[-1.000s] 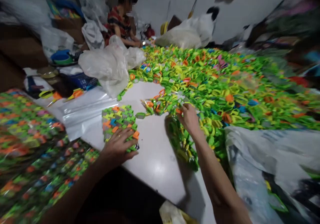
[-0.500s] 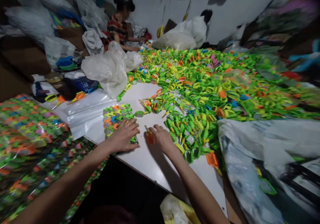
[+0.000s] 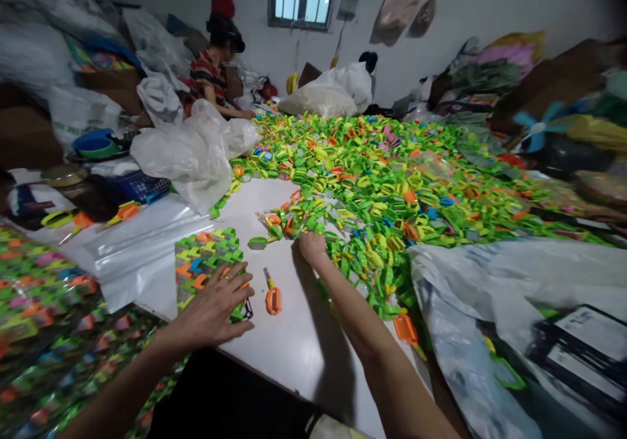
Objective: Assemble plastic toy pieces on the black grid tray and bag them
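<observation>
My left hand (image 3: 218,305) lies with its fingers spread on the right part of a flat, tightly packed block of small green, orange and blue plastic pieces (image 3: 203,256). Just right of its fingertips, a single orange piece (image 3: 273,300) with a narrow yellow stem rests on the white tabletop (image 3: 294,344). Farther forward, my right hand (image 3: 312,248) is curled at the near edge of a big heap of loose, mostly green plastic pieces (image 3: 362,184). Its fingertips are hidden, so whatever they grip cannot be made out.
A clear plastic sheet (image 3: 142,243) and a crumpled bag (image 3: 186,158) lie left. More packed pieces (image 3: 44,295) fill the lower left. A whitish sack (image 3: 455,282) hangs at the right edge. Another person (image 3: 210,76) sits at the far left of the heap.
My right hand has left the orange piece on the tabletop and moved forward to the heap's edge. My left hand stays on the packed block. The head view has shifted.
</observation>
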### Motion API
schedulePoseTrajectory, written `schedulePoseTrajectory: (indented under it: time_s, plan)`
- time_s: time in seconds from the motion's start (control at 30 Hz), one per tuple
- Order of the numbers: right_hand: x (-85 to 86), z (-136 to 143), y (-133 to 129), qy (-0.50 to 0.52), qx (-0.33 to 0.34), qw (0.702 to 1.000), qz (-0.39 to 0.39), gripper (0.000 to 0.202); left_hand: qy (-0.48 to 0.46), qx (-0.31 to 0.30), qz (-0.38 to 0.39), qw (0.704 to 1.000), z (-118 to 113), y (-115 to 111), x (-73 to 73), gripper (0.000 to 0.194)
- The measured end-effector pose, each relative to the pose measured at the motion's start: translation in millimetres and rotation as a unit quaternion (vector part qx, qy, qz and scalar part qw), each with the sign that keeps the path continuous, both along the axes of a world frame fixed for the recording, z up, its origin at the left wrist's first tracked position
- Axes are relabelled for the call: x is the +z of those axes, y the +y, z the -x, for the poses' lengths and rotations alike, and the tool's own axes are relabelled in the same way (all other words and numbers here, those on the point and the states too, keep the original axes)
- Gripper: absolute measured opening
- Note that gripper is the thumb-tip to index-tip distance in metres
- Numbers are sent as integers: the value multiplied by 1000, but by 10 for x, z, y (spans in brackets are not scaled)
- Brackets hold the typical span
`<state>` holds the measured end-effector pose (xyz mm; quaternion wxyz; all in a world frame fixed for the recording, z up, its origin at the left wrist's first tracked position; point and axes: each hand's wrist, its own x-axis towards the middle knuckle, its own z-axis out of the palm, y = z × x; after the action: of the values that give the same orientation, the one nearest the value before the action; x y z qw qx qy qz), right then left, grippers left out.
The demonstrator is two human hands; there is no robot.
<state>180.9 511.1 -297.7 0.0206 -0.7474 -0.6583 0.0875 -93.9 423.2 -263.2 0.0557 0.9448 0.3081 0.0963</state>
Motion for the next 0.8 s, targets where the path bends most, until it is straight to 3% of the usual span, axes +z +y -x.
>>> schedulePoseTrajectory:
  time_s: [0.17,0.27,0.4,0.5,0.63,0.7,0.8]
  plan:
    - [-51,30,-365,19,-93,995,23,29,28,1,22,999,62,7,51,32]
    - [-76,-36,-632,110,-158,981,-11,35,43,9,35,998,43,42,70,35]
    - [-194,-30,-868,260,-150,952,-63,40,39,12,40,998,27,60,90,38]
    - [-256,-78,-855,329,-154,927,-92,40,26,10,26,999,35,59,88,36]
    - [-134,-294,-704,369,-171,903,-138,45,14,11,12,1000,41,53,66,37]
    - [-45,-314,-666,356,-161,910,-138,42,12,12,10,1000,40,48,57,37]
    - [-2,-70,-708,271,-123,951,-81,31,8,16,8,1000,42,40,53,35]
